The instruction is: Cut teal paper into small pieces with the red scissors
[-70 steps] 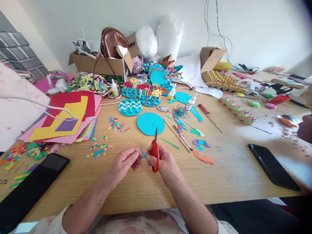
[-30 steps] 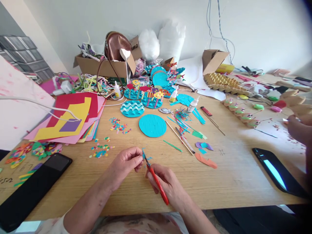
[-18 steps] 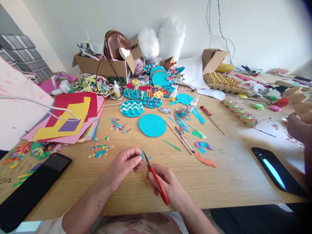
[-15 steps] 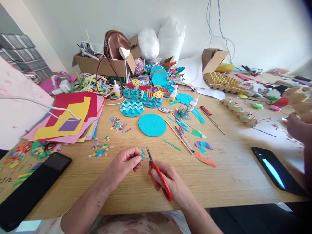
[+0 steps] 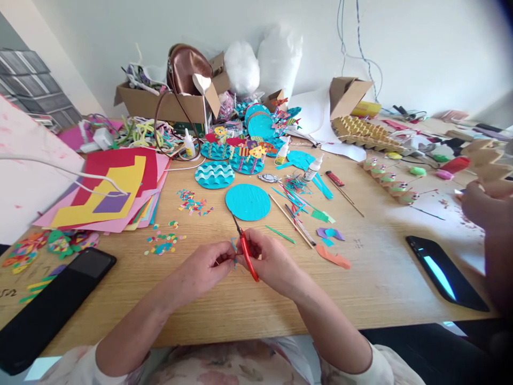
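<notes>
My left hand (image 5: 204, 267) pinches a tiny blue paper strip (image 5: 233, 251) just above the wooden table (image 5: 280, 299). My right hand (image 5: 270, 261) is closed around small red-handled scissors (image 5: 245, 251). The blades point up and away from me, towards a plain turquoise paper disc (image 5: 247, 202). Both hands meet at the paper strip near the table's front middle.
A black phone (image 5: 52, 305) lies front left, another phone (image 5: 444, 272) front right. Coloured paper sheets (image 5: 108, 192), confetti bits (image 5: 164, 243), glue bottles (image 5: 312, 168), sticks and wave-decorated discs (image 5: 214, 175) fill the middle. Cardboard boxes (image 5: 168, 104) stand at the back. Another person's hand (image 5: 479, 206) works at the right.
My right hand has come up and left, bringing the scissors from a low slanted hold to a raised one beside my left hand's fingers. The view has tilted down slightly.
</notes>
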`<state>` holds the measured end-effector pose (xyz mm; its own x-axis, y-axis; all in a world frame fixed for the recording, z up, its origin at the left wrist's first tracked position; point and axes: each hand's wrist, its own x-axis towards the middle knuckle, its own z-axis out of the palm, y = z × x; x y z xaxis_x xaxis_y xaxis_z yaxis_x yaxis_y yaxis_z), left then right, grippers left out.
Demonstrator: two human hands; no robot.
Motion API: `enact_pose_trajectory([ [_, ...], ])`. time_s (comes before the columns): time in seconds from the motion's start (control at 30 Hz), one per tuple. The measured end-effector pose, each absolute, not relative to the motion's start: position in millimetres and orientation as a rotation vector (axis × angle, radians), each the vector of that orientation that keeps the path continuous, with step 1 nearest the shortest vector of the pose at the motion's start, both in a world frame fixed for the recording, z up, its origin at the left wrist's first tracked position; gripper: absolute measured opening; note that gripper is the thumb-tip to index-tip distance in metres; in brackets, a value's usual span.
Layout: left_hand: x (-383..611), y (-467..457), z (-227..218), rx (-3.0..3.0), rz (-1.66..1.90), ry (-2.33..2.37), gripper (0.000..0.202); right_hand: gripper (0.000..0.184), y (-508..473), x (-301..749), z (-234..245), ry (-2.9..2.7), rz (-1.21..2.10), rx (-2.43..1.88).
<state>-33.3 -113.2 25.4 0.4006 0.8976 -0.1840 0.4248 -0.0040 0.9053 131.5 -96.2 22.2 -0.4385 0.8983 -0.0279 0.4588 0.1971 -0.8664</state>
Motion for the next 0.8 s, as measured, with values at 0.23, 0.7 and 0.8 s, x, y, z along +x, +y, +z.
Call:
enact_pose_trajectory([
  [0.23,-39,-115,17,1.474,0.675,1.054,0.018,0.018,-97,128,17,-1.322,1.749,-1.075],
  [0.7,-38,-114,14,1.587,0.901,0.985,0.01,0.023,-111,117,-4,-0.591,2.235,-0.701],
  [0.8,-38,-114,15,1.54,0.907,1.018,0.007,0.021,-112,118,-3,-0.72,2.09,-0.8],
])
